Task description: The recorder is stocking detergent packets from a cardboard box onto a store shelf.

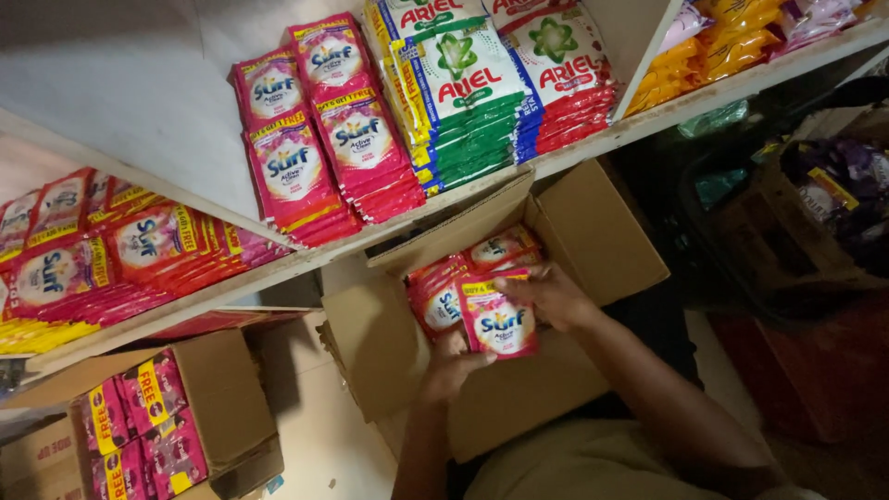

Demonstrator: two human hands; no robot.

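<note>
Item: pink sachet bundle (pixel 498 319), clasped by our right hand (pixel 554 296) above, left hand (pixel 451 366) beneath, over the open carton (pixel 593 231); loose, slippery packets may slide apart.

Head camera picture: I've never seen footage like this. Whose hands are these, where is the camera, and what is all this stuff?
There is no machine here. A person wears a camera on the head, so you look down along their arms. Both hands grip a stack of pink sachets over an open cardboard box that holds more of them: the left hand supports the stack from below, the right hand presses on top. Above runs a white shelf with rows of pink sachets and green, blue and red packets. At lower left stands a second box of pink packs.
</note>
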